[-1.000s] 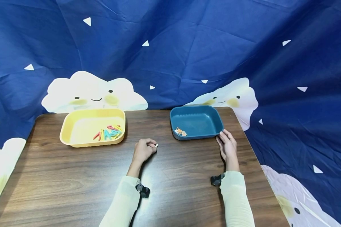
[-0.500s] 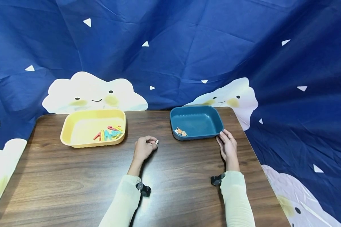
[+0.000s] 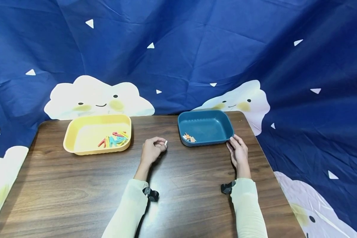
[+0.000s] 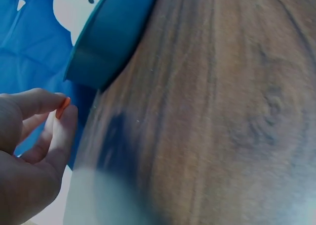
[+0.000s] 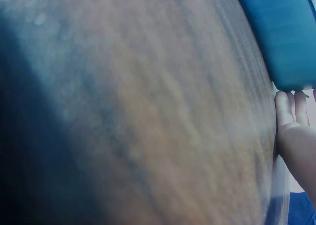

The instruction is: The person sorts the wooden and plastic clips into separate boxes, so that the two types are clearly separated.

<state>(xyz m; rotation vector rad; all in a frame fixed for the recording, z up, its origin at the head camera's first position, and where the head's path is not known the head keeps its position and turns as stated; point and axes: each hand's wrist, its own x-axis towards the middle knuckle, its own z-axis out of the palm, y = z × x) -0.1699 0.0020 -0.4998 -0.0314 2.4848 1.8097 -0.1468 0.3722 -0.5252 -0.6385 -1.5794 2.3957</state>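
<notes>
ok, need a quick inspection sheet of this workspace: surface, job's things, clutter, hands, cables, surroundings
Surface: dark wood-grain table.
Job's things: small piece, white in the head view, orange in the left wrist view, pinched in the left hand; blue tray with a few small pieces in its near left corner; yellow tray with a pile of coloured clips.
Clutter: nothing seen.
Hands: left hand raised between the trays, fingers curled on the piece; right hand with straight fingers touching the blue tray's near right corner.
Cables: nothing seen; a black camera mount on each wrist.
Surroundings: blue cloth backdrop with white clouds and triangles.
</notes>
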